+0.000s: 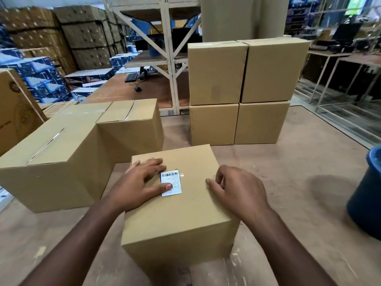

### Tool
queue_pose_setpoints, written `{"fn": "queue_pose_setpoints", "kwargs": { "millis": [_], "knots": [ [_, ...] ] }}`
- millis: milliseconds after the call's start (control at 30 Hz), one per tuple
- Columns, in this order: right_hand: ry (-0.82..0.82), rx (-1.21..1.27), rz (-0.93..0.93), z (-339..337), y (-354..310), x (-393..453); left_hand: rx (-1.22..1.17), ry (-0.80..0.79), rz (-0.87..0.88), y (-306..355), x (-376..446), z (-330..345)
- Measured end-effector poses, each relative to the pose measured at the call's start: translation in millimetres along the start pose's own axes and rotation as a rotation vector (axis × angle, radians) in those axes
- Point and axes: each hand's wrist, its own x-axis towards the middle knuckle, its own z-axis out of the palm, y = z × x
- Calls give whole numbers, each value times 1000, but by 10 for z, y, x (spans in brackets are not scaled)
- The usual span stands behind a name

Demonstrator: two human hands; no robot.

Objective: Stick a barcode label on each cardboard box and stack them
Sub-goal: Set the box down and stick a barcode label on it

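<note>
While the left hand (142, 182) lay flat, thumb pressing the barcode label (171, 183) onto the near box (181, 203) on the table (288, 182), the right hand (237, 188) rested loosely curled, empty. Stiff cardboard, probably light; lifting would best grip opposite side faces.

A pale, scuffed surface (299, 182) fills the lower frame. Behind it at upper centre stands a cream metal rack (170, 65) with diagonal braces, and a brown desk (152, 89) carries a black keyboard (131, 77) and mouse (138, 88). Stacked brown cartons (82, 36) and blue-and-white printed packs (41, 77) crowd the upper left. A blue bucket (367, 201) sits at the right edge, thin metal frames (338, 79) at upper right.
</note>
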Motion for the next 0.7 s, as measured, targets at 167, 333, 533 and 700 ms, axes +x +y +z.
{"fn": "queue_pose_setpoints", "kwargs": {
  "millis": [167,333,533,700],
  "knots": [
    [-75,156,-281,63,-223,340,108,135,-142,176,-66,85],
    [-221,114,-317,312,-552,665,38,243,-154,180,-116,198],
    [-68,206,-286,545,-586,588,40,264,-164,188,-158,215],
    [-89,290,-274,589,-525,634,65,265,-161,185,-136,215]
  ]
}}
